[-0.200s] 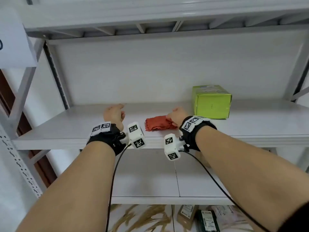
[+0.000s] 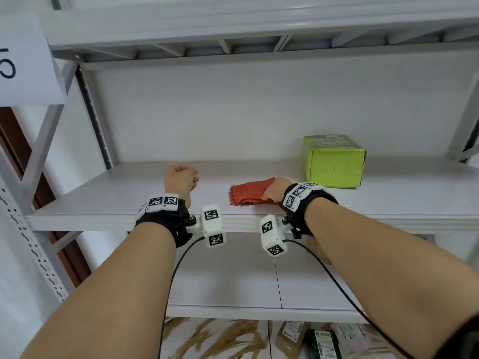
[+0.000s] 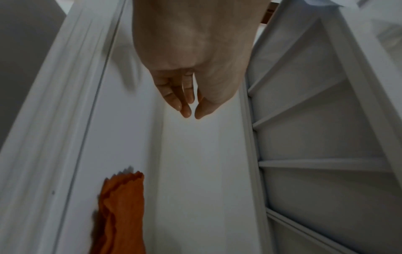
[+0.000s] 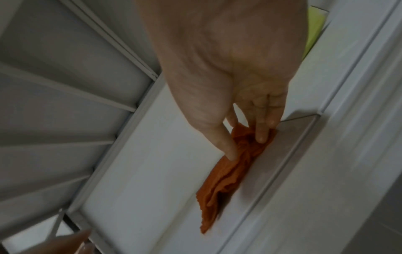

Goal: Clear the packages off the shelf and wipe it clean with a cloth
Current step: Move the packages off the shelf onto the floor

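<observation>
A folded orange-red cloth [image 2: 248, 193] lies near the front edge of the white shelf [image 2: 116, 198]. My right hand [image 2: 272, 189] holds its right end. In the right wrist view the cloth [image 4: 228, 171] is bunched between the thumb and fingers of that hand [image 4: 246, 147]. A green box [image 2: 334, 164] stands behind and to the right of this hand, and its corner [image 4: 315, 29] shows in the right wrist view. My left hand [image 2: 181, 181] hovers over the shelf left of the cloth. Its fingers [image 3: 187, 111] hang loosely curled and hold nothing, and the cloth [image 3: 124, 211] lies apart from them.
The shelf's back wall [image 2: 259, 112] and the upper shelf [image 2: 233, 24] close in the space. A grey upright post [image 2: 44, 149] stands at the left. A lower shelf [image 2: 228, 278] sits below, and several packages [image 2: 321, 340] lie on the floor.
</observation>
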`<state>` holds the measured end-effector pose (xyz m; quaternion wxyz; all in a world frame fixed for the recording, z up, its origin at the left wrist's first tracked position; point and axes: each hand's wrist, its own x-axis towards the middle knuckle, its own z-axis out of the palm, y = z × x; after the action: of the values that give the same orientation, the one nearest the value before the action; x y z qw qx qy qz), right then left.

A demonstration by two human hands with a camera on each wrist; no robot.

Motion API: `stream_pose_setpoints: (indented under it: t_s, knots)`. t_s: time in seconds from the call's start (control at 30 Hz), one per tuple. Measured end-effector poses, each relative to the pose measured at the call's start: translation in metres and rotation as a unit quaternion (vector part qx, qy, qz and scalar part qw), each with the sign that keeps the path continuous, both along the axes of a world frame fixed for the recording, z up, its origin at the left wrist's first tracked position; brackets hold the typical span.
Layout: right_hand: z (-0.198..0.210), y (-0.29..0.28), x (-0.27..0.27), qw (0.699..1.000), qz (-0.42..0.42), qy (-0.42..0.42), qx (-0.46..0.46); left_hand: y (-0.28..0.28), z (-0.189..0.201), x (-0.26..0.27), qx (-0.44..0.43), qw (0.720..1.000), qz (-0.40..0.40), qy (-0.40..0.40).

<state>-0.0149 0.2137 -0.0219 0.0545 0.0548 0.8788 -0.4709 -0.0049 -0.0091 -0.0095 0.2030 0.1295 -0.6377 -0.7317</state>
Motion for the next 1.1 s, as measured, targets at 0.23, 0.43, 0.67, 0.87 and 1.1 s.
stream_pose_setpoints:
  t_s: [0.23,0.43,0.67,0.87,1.1]
  knots:
    - [-0.005,-0.006,0.009,0.969,-0.026,0.050,0.241,-0.008,-0.002,0.005,-0.107,0.994,0.009,-0.002]
    - [0.002,-0.008,0.014,0.973,-0.021,0.152,0.175,0.010,0.002,0.012,-0.254,0.966,-0.041,0.001]
    - [0.021,-0.011,0.027,0.958,0.000,0.264,0.110,0.038,0.010,0.037,-0.392,0.899,-0.196,-0.009]
    - [0.021,-0.007,0.059,0.933,0.066,0.336,0.113,0.053,0.007,0.063,-0.488,0.838,-0.245,-0.021]
    - [0.002,-0.001,0.103,0.938,0.141,0.298,0.105,0.053,-0.008,0.095,-0.486,0.846,-0.220,-0.021]
